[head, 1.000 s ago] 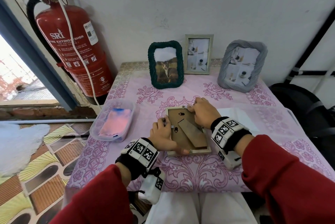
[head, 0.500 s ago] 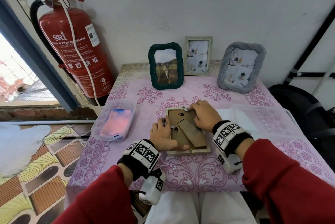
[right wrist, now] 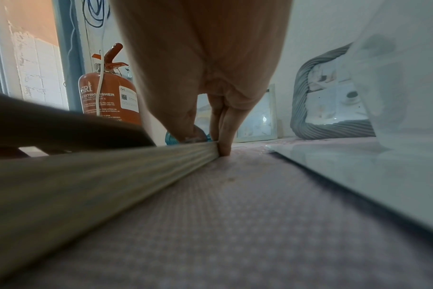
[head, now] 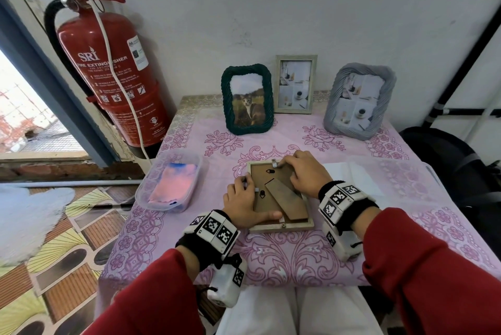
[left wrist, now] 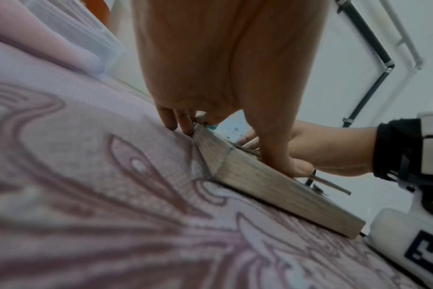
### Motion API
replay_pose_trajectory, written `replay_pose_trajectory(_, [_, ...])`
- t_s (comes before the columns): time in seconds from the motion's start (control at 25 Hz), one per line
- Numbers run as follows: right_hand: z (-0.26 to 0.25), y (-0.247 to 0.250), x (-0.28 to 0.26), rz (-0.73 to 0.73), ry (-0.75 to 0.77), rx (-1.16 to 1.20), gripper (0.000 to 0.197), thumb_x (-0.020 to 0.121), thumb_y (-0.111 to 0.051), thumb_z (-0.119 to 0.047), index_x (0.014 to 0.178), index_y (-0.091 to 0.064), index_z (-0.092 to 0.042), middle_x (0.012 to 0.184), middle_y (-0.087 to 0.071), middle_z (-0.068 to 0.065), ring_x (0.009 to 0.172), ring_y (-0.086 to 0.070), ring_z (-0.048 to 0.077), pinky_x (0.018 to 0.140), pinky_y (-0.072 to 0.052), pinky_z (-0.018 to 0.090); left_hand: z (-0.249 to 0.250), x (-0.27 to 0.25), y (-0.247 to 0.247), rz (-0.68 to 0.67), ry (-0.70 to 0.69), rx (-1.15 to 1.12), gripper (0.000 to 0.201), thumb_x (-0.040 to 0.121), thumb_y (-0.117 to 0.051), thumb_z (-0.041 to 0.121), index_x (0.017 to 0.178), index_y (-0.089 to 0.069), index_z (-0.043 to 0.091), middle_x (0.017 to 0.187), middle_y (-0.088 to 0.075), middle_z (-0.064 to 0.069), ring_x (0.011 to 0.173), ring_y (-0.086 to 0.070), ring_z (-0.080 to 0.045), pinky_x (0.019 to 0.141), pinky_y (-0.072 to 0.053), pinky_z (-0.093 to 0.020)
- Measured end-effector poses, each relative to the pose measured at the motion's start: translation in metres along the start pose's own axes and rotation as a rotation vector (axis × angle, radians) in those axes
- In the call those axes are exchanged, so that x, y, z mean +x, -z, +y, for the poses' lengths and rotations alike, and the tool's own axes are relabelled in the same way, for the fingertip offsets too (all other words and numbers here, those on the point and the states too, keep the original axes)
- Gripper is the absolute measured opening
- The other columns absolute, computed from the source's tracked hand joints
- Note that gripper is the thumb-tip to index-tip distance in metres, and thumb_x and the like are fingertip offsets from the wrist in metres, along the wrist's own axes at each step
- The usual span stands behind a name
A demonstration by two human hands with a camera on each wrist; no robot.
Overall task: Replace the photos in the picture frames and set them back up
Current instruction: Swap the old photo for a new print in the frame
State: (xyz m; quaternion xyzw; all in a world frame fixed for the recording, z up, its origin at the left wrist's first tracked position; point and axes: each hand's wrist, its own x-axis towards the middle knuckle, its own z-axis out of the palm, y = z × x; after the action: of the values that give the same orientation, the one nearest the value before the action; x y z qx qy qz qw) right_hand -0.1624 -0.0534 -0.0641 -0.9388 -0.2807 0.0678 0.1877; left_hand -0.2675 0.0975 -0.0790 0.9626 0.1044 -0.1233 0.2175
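**Both hands on the face-down frame near the table's front edge**

The wooden picture frame lies face down on the table, close to the front edge and about midway between the left and right edges; its brown backing board faces up, and the easel stand lies slanted across that board toward the near right corner of the frame. Your left hand rests on the frame's left side; its thumb stretches along the near rail, its fingers curl down over the left rail, and in the left wrist view the fingers touch the cloth at the frame's outer edge while the thumb presses on top. Your right hand lies over the far right part of the frame; its fingers are bent, with the fingertips at a small metal tab on the far rail; in the right wrist view fingers press together against the frame's side down at the cloth; whether they pinch the tab, I cannot tell. A white sheet lies flat just to the right of the frame. Along the back edge stand three frames: a dark green one with a cat photo, a pale slim one, and a grey one nearer the right corner. A clear plastic tub with pink and blue contents sits at the left edge; a red fire extinguisher stands beyond the back left corner.
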Motion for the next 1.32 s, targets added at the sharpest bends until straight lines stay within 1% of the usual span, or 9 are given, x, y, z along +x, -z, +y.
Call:
replay_pose_trajectory(0.2, [0.000, 0.000, 0.001, 0.000, 0.000, -0.002, 0.047, 0.082, -0.046, 0.000, 0.122, -0.057, -0.020, 0.113, -0.049, 0.011, 0.114, -0.040, 0.025, 0.087, -0.041, 0.034, -0.003, 0.002, 0.004, -0.033, -0.013, -0.007, 0.120, 0.070, -0.065, 0.065, 0.149, 0.008, 0.011, 0.148, -0.008, -0.006, 0.137, -0.014, -0.026, 0.113, -0.017, -0.037])
replay_pose_trajectory(0.56, [0.001, 0.000, 0.000, -0.004, 0.000, 0.020, 0.047, 0.082, -0.045, 0.002, 0.122, -0.058, -0.020, 0.114, -0.049, 0.012, 0.114, -0.040, 0.026, 0.090, -0.041, 0.034, -0.002, 0.001, -0.002, 0.036, -0.006, -0.020, 0.120, 0.068, -0.066, 0.066, 0.149, 0.005, 0.012, 0.147, -0.011, -0.005, 0.136, -0.017, -0.025, 0.112, -0.019, -0.038])
replay_pose_trajectory(0.72, [0.001, -0.003, -0.003, -0.020, -0.006, 0.082, 0.048, 0.083, -0.043, 0.005, 0.126, -0.054, -0.013, 0.125, -0.050, 0.012, 0.123, -0.038, 0.026, 0.100, -0.034, 0.031, -0.007, 0.001, 0.003, 0.033, -0.014, -0.138, 0.114, 0.068, -0.073, 0.056, 0.149, -0.003, 0.016, 0.145, -0.016, -0.006, 0.135, -0.022, -0.028, 0.114, -0.023, -0.039])
replay_pose_trajectory(0.92, [-0.001, -0.003, -0.016, -0.063, -0.034, 0.218, 0.046, 0.090, -0.048, -0.006, 0.136, -0.043, -0.008, 0.153, -0.022, 0.015, 0.144, -0.016, 0.026, 0.117, -0.019, 0.033, -0.013, -0.004, -0.001, 0.183, 0.083, -0.455, 0.092, 0.070, -0.080, 0.034, 0.141, -0.029, 0.003, 0.135, -0.027, -0.011, 0.131, -0.035, -0.024, 0.112, -0.030, -0.031])
replay_pose_trajectory(1.04, [-0.010, -0.004, -0.028, 0.031, 0.030, 0.203, 0.035, 0.091, -0.053, -0.017, 0.125, -0.053, -0.011, 0.136, -0.043, 0.011, 0.131, -0.036, 0.024, 0.108, -0.030, 0.031, -0.012, -0.011, -0.005, 0.263, 0.102, -0.333, 0.066, 0.075, -0.074, 0.038, 0.128, -0.051, 0.007, 0.132, -0.034, -0.011, 0.128, -0.032, -0.026, 0.108, -0.028, -0.027])
replay_pose_trajectory(1.12, [-0.014, -0.007, -0.035, -0.039, 0.074, 0.152, 0.033, 0.090, -0.056, -0.020, 0.122, -0.057, -0.012, 0.124, -0.051, 0.009, 0.121, -0.044, 0.022, 0.103, -0.034, 0.029, -0.012, -0.013, -0.001, 0.240, 0.094, -0.329, 0.057, 0.079, -0.071, 0.034, 0.128, -0.053, 0.011, 0.134, -0.033, -0.011, 0.129, -0.031, -0.026, 0.108, -0.025, -0.026])
replay_pose_trajectory(1.2, [-0.016, -0.010, -0.040, -0.082, 0.069, 0.140, 0.034, 0.089, -0.057, -0.019, 0.123, -0.057, -0.013, 0.124, -0.051, 0.008, 0.121, -0.043, 0.021, 0.104, -0.033, 0.028, -0.010, -0.013, 0.004, 0.202, 0.067, -0.378, 0.052, 0.081, -0.070, 0.023, 0.128, -0.053, 0.007, 0.136, -0.034, -0.012, 0.130, -0.031, -0.026, 0.110, -0.026, -0.026])
replay_pose_trajectory(1.28, [-0.016, -0.007, -0.042, -0.054, 0.060, 0.176, 0.035, 0.089, -0.057, -0.017, 0.124, -0.057, -0.015, 0.124, -0.049, 0.008, 0.121, -0.043, 0.020, 0.104, -0.033, 0.027, -0.006, -0.014, 0.008, 0.178, 0.020, -0.577, 0.047, 0.082, -0.067, 0.008, 0.126, -0.051, -0.001, 0.132, -0.045, -0.018, 0.125, -0.043, -0.025, 0.104, -0.038, -0.027])
replay_pose_trajectory(1.32, [-0.016, -0.004, -0.042, -0.042, 0.060, 0.201, 0.035, 0.089, -0.057, -0.017, 0.124, -0.057, -0.016, 0.124, -0.049, 0.008, 0.120, -0.044, 0.020, 0.103, -0.033, 0.027, -0.003, -0.016, 0.010, 0.168, 0.014, -0.731, 0.045, 0.083, -0.064, 0.000, 0.125, -0.048, -0.005, 0.126, -0.052, -0.022, 0.117, -0.051, -0.026, 0.094, -0.047, -0.026])
